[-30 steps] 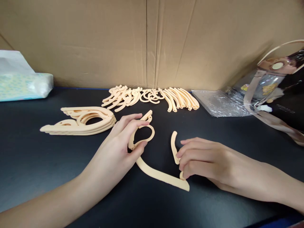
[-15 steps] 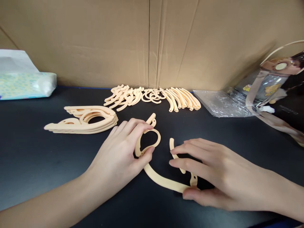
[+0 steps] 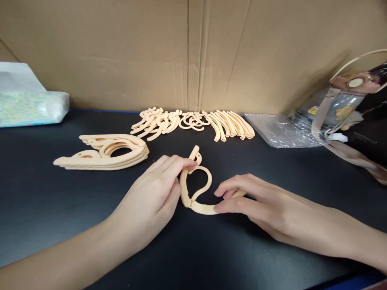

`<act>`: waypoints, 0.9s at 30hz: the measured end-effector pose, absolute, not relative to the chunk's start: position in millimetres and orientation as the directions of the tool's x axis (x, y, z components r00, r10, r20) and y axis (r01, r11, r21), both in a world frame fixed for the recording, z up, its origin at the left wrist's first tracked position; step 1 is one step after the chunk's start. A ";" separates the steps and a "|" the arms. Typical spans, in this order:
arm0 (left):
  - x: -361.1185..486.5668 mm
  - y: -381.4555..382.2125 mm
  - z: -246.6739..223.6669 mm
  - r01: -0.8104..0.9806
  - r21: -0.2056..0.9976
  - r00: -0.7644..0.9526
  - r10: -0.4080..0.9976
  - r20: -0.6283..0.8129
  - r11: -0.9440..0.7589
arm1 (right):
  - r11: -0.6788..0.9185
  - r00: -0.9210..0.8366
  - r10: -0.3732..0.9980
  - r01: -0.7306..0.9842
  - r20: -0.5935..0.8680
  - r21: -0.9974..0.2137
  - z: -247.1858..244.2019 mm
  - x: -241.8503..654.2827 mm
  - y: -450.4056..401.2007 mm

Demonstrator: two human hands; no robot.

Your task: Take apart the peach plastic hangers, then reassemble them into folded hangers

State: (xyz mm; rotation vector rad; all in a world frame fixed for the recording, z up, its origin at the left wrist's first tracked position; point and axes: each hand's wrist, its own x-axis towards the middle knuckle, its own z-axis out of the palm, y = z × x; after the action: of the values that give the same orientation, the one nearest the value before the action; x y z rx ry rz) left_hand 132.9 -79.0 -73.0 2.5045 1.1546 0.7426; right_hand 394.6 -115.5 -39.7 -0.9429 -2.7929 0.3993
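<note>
A beige plastic folding clothes hanger (image 3: 185,189) lies partly assembled on the black tabletop between my hands. My left hand (image 3: 154,193) is closed on its left arm, fingertips near the upper end. A curved hook piece (image 3: 209,177) bows out from that arm toward the right. My right hand (image 3: 266,209) grips the hanger's right arm (image 3: 204,208) with its thumb at the front and index finger behind. A beige end (image 3: 239,193) shows behind my right fingers; the rest of it is hidden, and whether it belongs to the right arm I cannot tell.
Stacked folded hangers (image 3: 99,162) lie at left. Along the cardboard wall (image 3: 121,56) are loose curved pieces (image 3: 154,121), hook pieces (image 3: 193,121) and hanger arms (image 3: 231,125). A tissue pack (image 3: 33,106) is far left; a plastic bag (image 3: 281,131) and strapped bottle (image 3: 338,106) stand right.
The hanger's right arm has swung up toward the hook piece, and my right hand has shifted up with it. My left thumb has drawn back from the hook piece.
</note>
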 end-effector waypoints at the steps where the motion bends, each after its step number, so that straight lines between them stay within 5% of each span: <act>1: 132.7 -78.6 -73.5 0.611 0.458 0.557 0.762 0.332 -0.646 | 0.760 -0.781 0.620 0.575 0.072 -0.304 -41.1 395.0 -114.1; 15: 137.2 -79.7 -72.1 0.533 0.417 0.653 0.671 0.351 -0.737 | 0.721 -0.629 0.660 0.683 0.411 -0.113 -53.1 397.5 -97.2; 27: 138.5 -85.8 -68.7 0.451 0.310 0.756 0.542 0.366 -0.837 | 0.735 -0.695 0.673 0.591 0.254 -0.332 -47.9 395.8 -102.8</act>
State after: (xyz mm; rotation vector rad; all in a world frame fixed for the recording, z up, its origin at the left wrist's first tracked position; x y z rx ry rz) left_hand 138.5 -85.8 -68.7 2.7512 0.7869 0.6666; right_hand 395.8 -102.8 -47.9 -0.9764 -2.5788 0.3192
